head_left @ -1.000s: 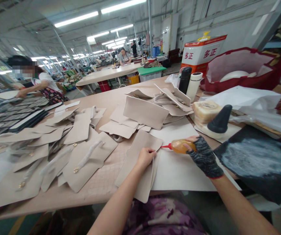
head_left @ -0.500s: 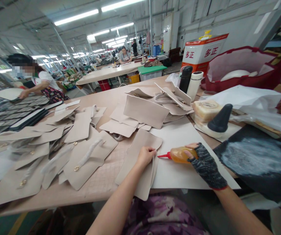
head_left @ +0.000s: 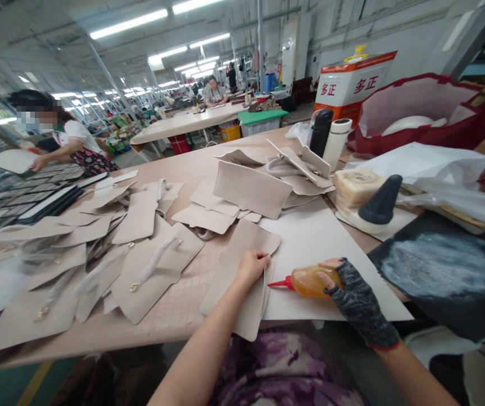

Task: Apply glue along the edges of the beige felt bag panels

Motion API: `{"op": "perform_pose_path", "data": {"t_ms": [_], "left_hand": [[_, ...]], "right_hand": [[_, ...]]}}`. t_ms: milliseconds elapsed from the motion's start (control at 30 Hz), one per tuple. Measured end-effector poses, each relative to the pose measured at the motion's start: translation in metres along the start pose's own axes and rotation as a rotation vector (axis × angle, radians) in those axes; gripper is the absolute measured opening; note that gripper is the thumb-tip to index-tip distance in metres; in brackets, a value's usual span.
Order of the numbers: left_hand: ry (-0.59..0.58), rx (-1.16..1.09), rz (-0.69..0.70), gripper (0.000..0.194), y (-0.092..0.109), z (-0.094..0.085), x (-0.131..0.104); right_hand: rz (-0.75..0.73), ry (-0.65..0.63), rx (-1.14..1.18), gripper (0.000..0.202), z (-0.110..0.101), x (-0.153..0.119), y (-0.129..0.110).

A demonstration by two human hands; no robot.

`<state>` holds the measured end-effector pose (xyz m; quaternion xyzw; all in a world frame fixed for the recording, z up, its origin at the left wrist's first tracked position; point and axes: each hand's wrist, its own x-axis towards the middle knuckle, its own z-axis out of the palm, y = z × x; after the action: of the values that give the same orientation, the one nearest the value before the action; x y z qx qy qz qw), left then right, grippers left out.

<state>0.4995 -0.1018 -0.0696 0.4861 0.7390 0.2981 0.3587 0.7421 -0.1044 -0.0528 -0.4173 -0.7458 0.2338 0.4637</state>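
Observation:
Beneath my left hand [head_left: 253,268] lies a beige leather bag panel [head_left: 236,282], two layers thick, its right edge pinched between my thumb and fingers. My right hand [head_left: 346,285], in a dark grey fingerless glove, grips a squeeze bottle of amber glue [head_left: 312,281]. The bottle is tilted sideways, and its red nozzle points left at the panel's edge, close to or touching it. Under the panel's right part is a white sheet [head_left: 305,242]. More beige panels [head_left: 251,189] are heaped just beyond.
Panels with wrapped handles [head_left: 153,270] cover the left of the table. At right stand a black flask [head_left: 321,132], a white flask [head_left: 338,141], a dark cone [head_left: 382,200] and a black mat [head_left: 441,270]. A co-worker [head_left: 69,138] holds a white board at far left.
The bottle's nozzle has moved down along the panel's edge, toward me, with my right hand. My left hand keeps its hold in nearly the same place.

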Motion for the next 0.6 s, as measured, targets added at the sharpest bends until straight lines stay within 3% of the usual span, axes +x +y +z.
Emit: {"op": "perform_pose_path", "data": {"t_ms": [600], "left_hand": [[0.002, 0.024, 0.026, 0.025, 0.000, 0.000, -0.002]], "right_hand": [[0.153, -0.091, 0.098, 0.023, -0.002, -0.030, -0.025]]}}
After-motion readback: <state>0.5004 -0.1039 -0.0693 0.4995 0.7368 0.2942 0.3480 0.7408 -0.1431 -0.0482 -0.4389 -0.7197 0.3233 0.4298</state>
